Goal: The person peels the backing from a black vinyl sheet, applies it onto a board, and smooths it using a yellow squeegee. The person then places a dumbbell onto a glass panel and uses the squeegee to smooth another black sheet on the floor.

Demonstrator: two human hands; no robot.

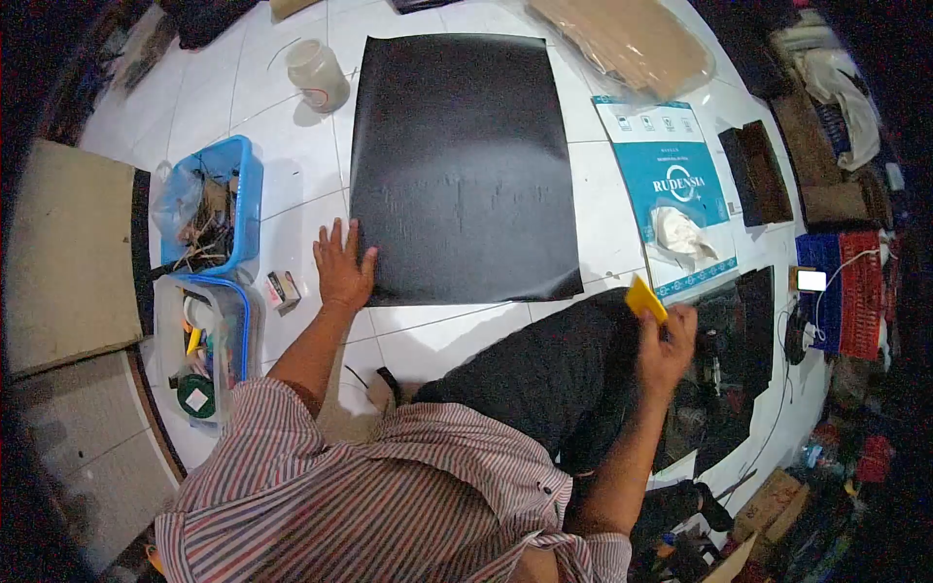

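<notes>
A large black sheet [457, 146] lies flat on the white tiled floor in front of me, its surface rippled across the middle and lower part. My left hand [342, 267] rests with fingers spread at the sheet's lower left edge, partly on the tiles. Off to the right, away from the sheet, my right hand [668, 340] pinches a flat yellow scraper [644, 298] that points up and left. The right hand hovers near my knee and the lower corner of a teal and white printed board [671, 160].
To the left stand a blue basket [250, 209] of scraps, a clear tool box [226, 321] and a small box [283, 291]. A jar [318, 76] sits beyond. A crumpled white cloth [683, 233] lies on the printed board; wrapped brown sheets [632, 39] lie behind it.
</notes>
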